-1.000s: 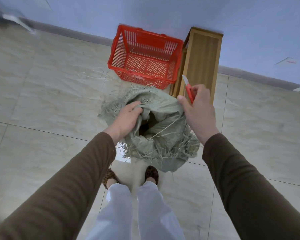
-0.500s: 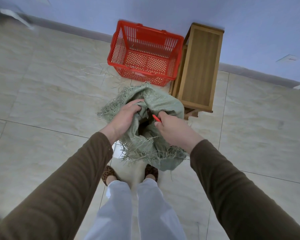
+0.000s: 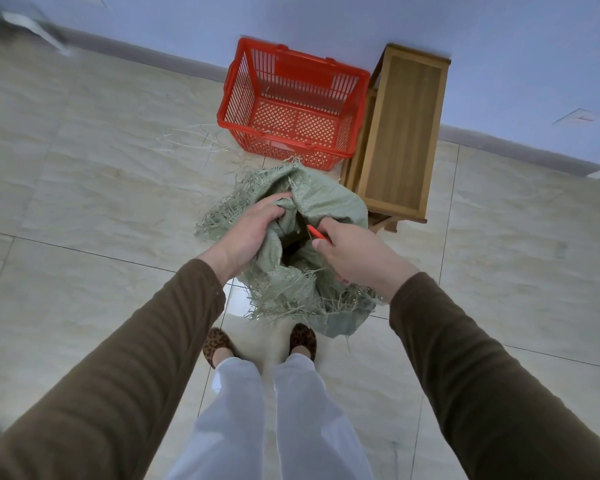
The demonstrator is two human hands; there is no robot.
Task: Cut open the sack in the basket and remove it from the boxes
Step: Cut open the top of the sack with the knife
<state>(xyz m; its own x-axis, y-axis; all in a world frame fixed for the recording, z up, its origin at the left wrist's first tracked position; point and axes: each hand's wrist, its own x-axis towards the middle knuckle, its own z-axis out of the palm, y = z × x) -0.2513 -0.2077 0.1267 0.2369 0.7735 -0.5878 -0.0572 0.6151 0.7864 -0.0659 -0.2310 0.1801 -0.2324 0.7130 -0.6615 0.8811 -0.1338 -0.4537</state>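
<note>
A pale green woven sack [image 3: 326, 202] with frayed, cut edges hangs in front of me above the floor. My left hand [image 3: 248, 230] grips a bunched fold of its left side. My right hand [image 3: 350, 256] holds a red cutter [image 3: 317, 233], its tip pointing into the sack's dark opening; the same hand also presses against the sack's right side. The red plastic basket [image 3: 236, 119] stands on the floor behind the sack with nothing in it. No boxes show; the sack's inside is dark.
A wooden stool [image 3: 400, 133] stands right of the basket against the blue wall. Loose pale fibres [image 3: 194, 140] lie on the tiled floor left of the basket. My feet in leopard-print shoes [image 3: 219, 344] are just below the sack.
My right hand, raised beside the sack with the cutter blade up a second ago, has come down to the sack's opening. The left hand keeps its grip on the sack.
</note>
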